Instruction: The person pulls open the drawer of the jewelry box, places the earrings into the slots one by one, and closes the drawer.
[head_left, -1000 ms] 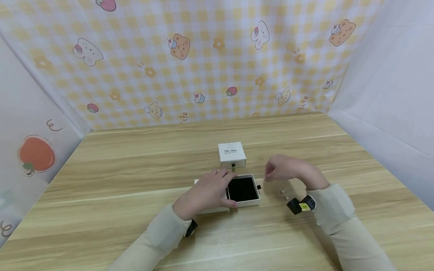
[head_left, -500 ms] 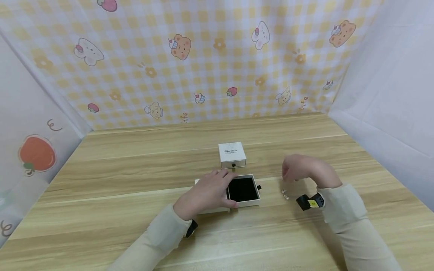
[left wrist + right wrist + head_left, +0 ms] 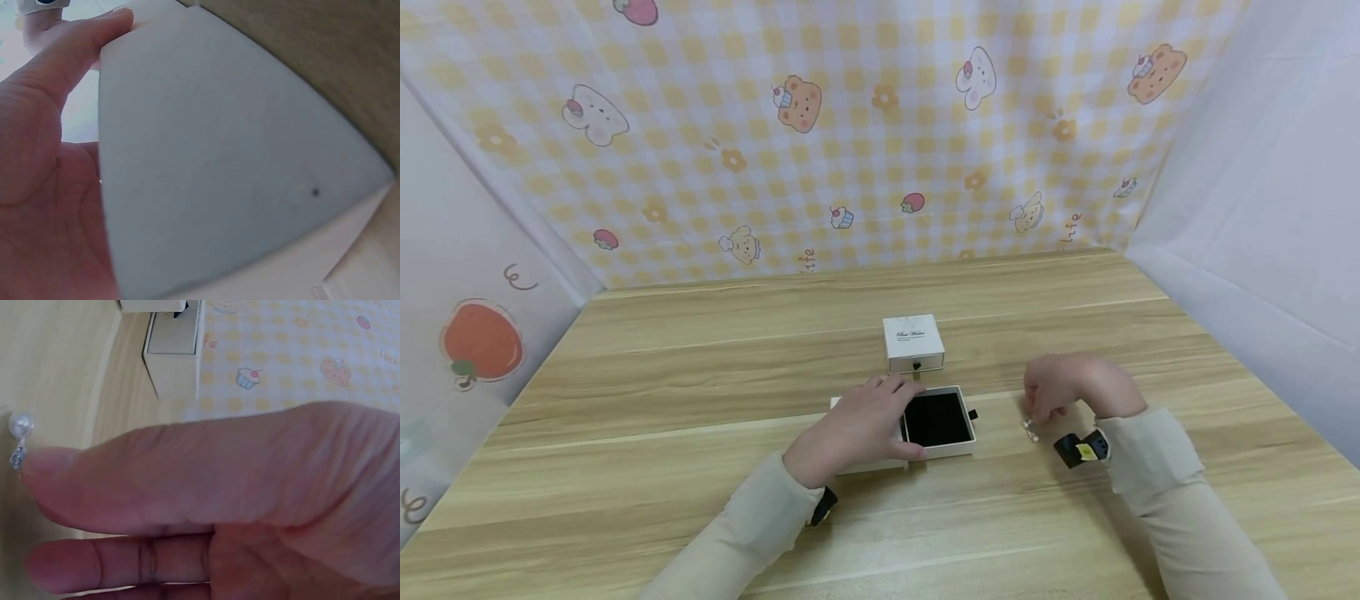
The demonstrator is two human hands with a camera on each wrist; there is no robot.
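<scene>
My left hand (image 3: 861, 425) grips the white sleeve (image 3: 231, 150) of a small drawer box, thumb at the near side and fingers over the far side. From that sleeve the drawer (image 3: 951, 451) stands pulled out to the right, showing a black lining and a black pull tab (image 3: 973, 414). To the right, my right hand (image 3: 1063, 387) bends down over small pearl earrings (image 3: 1032, 434) on the table. In the right wrist view its thumb tip touches an earring with a pearl (image 3: 21, 425) and a sparkling stone part; the index finger is hidden, so a pinch cannot be confirmed.
A second white box (image 3: 913, 340), closed and with dark lettering on its lid, sits behind the drawer. Both boxes stand on a wood-grain table (image 3: 700, 358). A yellow checked cloth (image 3: 865, 150) hangs behind the table, with white cloth at the sides.
My right hand has moved rightward from beside the drawer, then lowered toward the earrings. My left hand and both boxes have stayed in place.
</scene>
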